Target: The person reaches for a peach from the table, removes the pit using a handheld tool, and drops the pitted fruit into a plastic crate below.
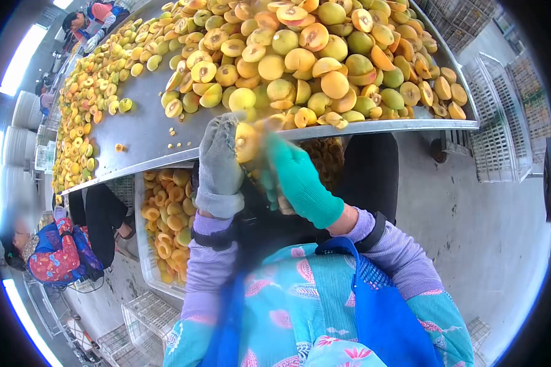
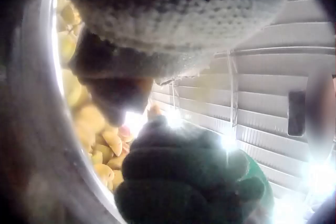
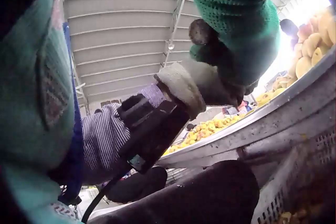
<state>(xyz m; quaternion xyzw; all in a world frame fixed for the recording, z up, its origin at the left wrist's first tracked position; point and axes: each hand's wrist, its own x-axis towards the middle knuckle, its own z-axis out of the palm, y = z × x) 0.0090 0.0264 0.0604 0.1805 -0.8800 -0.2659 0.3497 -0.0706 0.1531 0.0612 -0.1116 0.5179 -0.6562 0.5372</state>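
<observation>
My left hand, in a grey glove, holds a yellow peach half just over the near edge of the metal table. Close against it on the right is my right hand, in a green knit glove and blurred in the head view. Its fingers are curled round a tool whose rounded handle end sticks out of the fist in the right wrist view. The tool's working end is hidden. In the left wrist view the green glove faces the grey glove with a small gap between them.
Heaped halved peaches cover much of the metal table, which has a raised rim. Below it, a crate of hollowed halves stands left of my legs. White crates stand at right. Another person sits at left.
</observation>
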